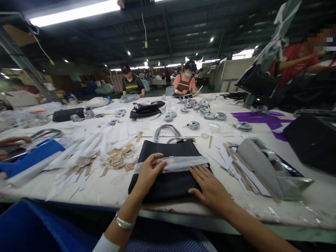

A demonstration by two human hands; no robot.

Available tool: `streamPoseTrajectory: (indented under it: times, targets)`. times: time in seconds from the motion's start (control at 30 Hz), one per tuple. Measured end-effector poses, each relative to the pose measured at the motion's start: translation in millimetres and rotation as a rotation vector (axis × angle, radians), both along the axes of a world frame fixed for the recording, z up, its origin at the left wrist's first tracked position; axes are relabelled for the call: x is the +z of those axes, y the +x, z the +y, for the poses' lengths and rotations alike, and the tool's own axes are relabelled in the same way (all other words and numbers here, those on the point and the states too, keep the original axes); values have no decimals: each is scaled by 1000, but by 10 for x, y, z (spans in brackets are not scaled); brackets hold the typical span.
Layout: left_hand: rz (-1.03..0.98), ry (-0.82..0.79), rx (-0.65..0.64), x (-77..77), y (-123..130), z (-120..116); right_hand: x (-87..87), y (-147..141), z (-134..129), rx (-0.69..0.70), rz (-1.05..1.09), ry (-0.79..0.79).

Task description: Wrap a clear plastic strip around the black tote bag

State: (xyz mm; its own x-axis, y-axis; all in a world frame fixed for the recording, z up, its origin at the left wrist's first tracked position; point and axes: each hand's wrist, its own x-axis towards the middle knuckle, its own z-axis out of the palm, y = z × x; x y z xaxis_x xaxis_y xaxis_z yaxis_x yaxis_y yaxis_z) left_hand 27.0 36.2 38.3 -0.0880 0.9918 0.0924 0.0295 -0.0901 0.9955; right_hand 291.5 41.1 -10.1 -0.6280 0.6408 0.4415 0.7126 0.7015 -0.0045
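Black bag [168, 189], smooth, boxy, under left hand [151, 171] and right hand [208, 183].

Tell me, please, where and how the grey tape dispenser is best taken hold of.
I'd hold the tape dispenser by its tall, rounded far end, coming from above: that end stands proud, while the low end tapers towards the right and paper strips crowd its left side.
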Motion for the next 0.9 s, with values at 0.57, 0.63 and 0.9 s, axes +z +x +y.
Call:
streamPoseTrajectory:
  times: [0.57,0.63,0.9]
  targets:
    - [906,35,186,-39,-42,-26,-106,162,149,-69,-35,-4]
    - [966,18,194,-32,-32,-26,-94,174,150,-57,-32,25]
    - [1079,-27,219,-42,16,-9,267,83,57,91,85,164]
